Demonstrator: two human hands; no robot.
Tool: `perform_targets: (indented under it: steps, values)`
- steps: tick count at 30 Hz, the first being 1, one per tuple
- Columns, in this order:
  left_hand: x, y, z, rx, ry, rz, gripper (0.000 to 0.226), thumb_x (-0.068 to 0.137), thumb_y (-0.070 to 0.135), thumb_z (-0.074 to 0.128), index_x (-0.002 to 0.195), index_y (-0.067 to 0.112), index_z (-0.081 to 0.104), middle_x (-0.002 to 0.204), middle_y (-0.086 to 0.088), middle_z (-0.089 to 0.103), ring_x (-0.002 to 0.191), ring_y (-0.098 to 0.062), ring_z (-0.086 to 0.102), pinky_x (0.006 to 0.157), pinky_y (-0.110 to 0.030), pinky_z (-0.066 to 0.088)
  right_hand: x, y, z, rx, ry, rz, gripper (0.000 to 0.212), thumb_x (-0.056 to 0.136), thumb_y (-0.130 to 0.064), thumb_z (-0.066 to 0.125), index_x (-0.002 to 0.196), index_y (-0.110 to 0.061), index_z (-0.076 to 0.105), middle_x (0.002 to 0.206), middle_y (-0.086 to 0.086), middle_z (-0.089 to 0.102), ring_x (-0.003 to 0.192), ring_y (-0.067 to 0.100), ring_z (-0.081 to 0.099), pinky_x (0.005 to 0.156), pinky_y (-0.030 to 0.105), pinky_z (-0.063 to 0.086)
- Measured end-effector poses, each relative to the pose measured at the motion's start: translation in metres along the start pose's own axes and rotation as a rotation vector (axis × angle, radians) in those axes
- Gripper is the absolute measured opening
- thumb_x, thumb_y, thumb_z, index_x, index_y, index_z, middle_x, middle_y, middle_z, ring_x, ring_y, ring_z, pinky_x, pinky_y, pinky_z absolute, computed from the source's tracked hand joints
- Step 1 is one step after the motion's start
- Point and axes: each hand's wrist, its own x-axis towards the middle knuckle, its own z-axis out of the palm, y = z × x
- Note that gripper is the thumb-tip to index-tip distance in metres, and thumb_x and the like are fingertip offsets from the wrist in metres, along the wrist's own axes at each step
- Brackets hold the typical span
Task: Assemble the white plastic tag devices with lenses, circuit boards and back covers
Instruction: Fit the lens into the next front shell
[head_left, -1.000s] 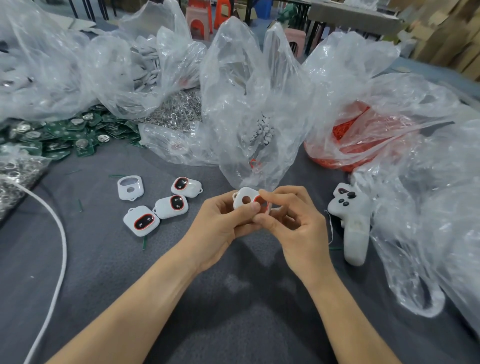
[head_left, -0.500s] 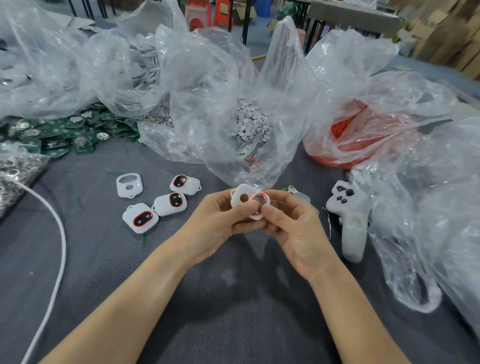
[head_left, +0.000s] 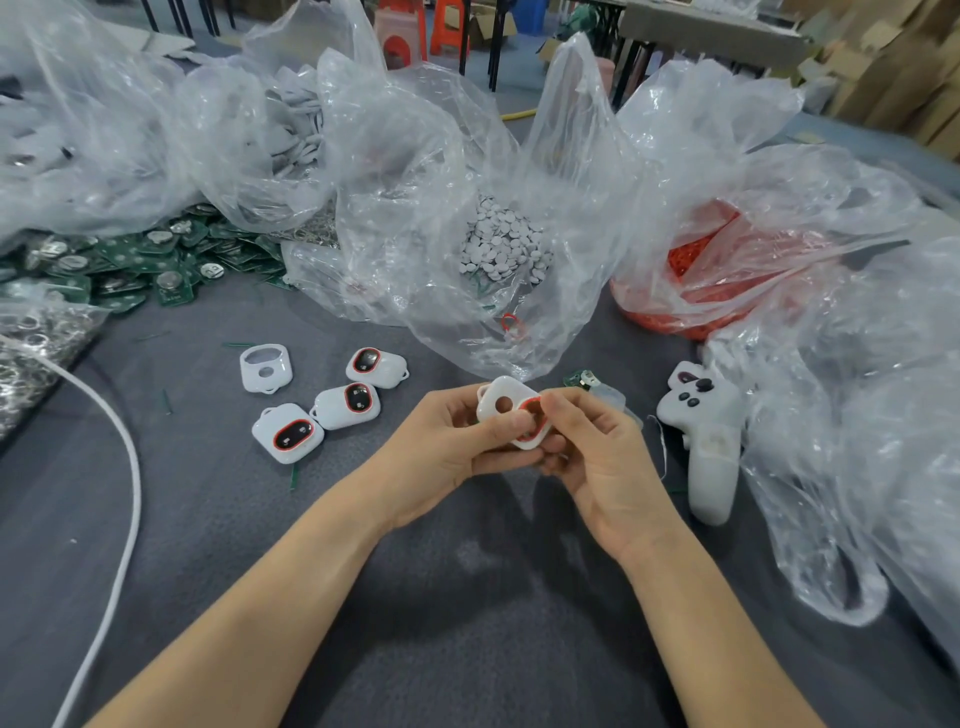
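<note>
White tag shell (head_left: 506, 410): rounded-square glossy plastic with one small round hole, held above the grey cloth table (head_left: 467, 597) in mid-frame. The left hand (head_left: 441, 447) grips its near edge with the thumb on the face, seemingly to steady it, while the right hand (head_left: 605, 457) pinches a red-rimmed lens (head_left: 534, 413) at the larger opening, probably seating it. Three shells with lenses fitted (head_left: 347, 406) and one bare shell (head_left: 265, 368) lie to the left within reach; green circuit boards (head_left: 130, 267) are heaped behind, and crinkled clear bags hold grey discs (head_left: 498, 244) and red parts (head_left: 693, 265).
</note>
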Motion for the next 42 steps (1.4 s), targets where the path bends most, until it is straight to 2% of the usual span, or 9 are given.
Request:
perform_targets:
  steps: [7, 14, 17, 19, 23, 28, 32, 37, 42]
  values:
    - [0.0009, -0.0053, -0.0025, 0.109, -0.028, 0.03, 0.02, 0.077, 0.004, 0.069, 0.091, 0.017, 0.075, 0.094, -0.006, 0.073, 0.094, -0.017, 0.069, 0.082, -0.027, 0.055, 0.0014, 0.0013, 0.001, -0.022, 0.05, -0.016, 0.012, 0.072, -0.03, 0.066, 0.066, -0.022, 0.073, 0.061, -0.004, 0.066, 0.051, 0.004, 0.055, 0.053, 0.022, 0.043]
    - [0.0015, -0.0082, -0.0049, 0.221, -0.017, 0.08, 0.017, 0.077, 0.008, 0.07, 0.093, 0.013, 0.072, 0.095, -0.008, 0.07, 0.093, -0.019, 0.066, 0.087, -0.032, 0.055, 0.0004, -0.0017, -0.0006, -0.074, 0.036, -0.025, 0.013, 0.066, -0.036, 0.066, 0.066, -0.024, 0.072, 0.062, -0.004, 0.066, 0.049, 0.002, 0.053, 0.042, 0.011, 0.036]
    - [0.0015, -0.0076, -0.0029, 0.328, 0.01, 0.138, 0.017, 0.083, 0.007, 0.069, 0.098, 0.011, 0.067, 0.088, 0.002, 0.07, 0.087, -0.01, 0.065, 0.083, -0.026, 0.055, 0.0025, -0.0002, -0.0023, -0.074, 0.061, -0.039, 0.014, 0.065, -0.038, 0.067, 0.067, -0.026, 0.073, 0.057, -0.007, 0.059, 0.046, 0.001, 0.04, 0.041, 0.012, 0.03]
    - [0.0016, -0.0062, -0.0025, 0.396, 0.034, 0.171, 0.017, 0.085, 0.005, 0.067, 0.101, 0.01, 0.065, 0.086, 0.005, 0.069, 0.086, -0.011, 0.066, 0.083, -0.03, 0.056, 0.0041, 0.0016, -0.0029, -0.054, 0.067, -0.052, 0.015, 0.065, -0.039, 0.069, 0.069, -0.026, 0.074, 0.055, -0.007, 0.055, 0.044, 0.001, 0.036, 0.041, 0.013, 0.027]
    - [0.0015, -0.0039, -0.0016, 0.435, 0.064, 0.169, 0.017, 0.087, -0.001, 0.063, 0.099, 0.01, 0.063, 0.076, 0.007, 0.069, 0.072, -0.011, 0.068, 0.067, -0.024, 0.056, 0.0064, 0.0045, -0.0056, -0.012, 0.057, -0.069, 0.019, 0.063, -0.038, 0.073, 0.072, -0.022, 0.073, 0.051, -0.001, 0.045, 0.04, 0.005, 0.032, 0.041, 0.019, 0.022]
    - [0.0018, -0.0059, -0.0001, 0.453, 0.089, 0.146, 0.008, 0.088, 0.005, 0.064, 0.094, 0.009, 0.066, 0.07, 0.005, 0.067, 0.066, -0.006, 0.063, 0.065, -0.018, 0.051, 0.0057, 0.005, -0.0061, 0.056, -0.001, -0.078, 0.008, 0.07, -0.02, 0.068, 0.073, -0.013, 0.069, 0.056, 0.002, 0.058, 0.044, 0.006, 0.046, 0.041, 0.018, 0.037]
    - [0.0018, -0.0075, 0.0016, 0.428, 0.109, 0.143, 0.009, 0.088, 0.01, 0.063, 0.095, 0.006, 0.067, 0.077, -0.002, 0.067, 0.069, -0.008, 0.061, 0.069, -0.019, 0.05, 0.0049, 0.0037, -0.0045, 0.103, -0.001, -0.075, 0.012, 0.07, -0.015, 0.066, 0.077, -0.006, 0.062, 0.059, -0.001, 0.064, 0.045, 0.004, 0.047, 0.043, 0.016, 0.039]
    - [0.0014, -0.0057, 0.0011, 0.42, 0.093, 0.134, 0.009, 0.088, 0.007, 0.063, 0.096, 0.009, 0.067, 0.08, -0.001, 0.069, 0.071, -0.008, 0.063, 0.07, -0.018, 0.051, 0.0054, 0.005, -0.0048, 0.146, -0.012, -0.043, 0.008, 0.071, -0.013, 0.064, 0.072, -0.006, 0.069, 0.059, 0.001, 0.064, 0.046, 0.004, 0.049, 0.045, 0.017, 0.042]
    - [0.0012, -0.0065, 0.0002, 0.437, 0.1, 0.128, 0.017, 0.086, -0.005, 0.063, 0.099, 0.006, 0.067, 0.085, -0.003, 0.07, 0.076, -0.008, 0.065, 0.074, -0.017, 0.052, 0.0079, 0.0061, -0.0064, 0.138, -0.038, 0.004, 0.013, 0.066, -0.024, 0.07, 0.067, -0.011, 0.074, 0.063, 0.003, 0.066, 0.061, 0.016, 0.052, 0.066, 0.035, 0.04]
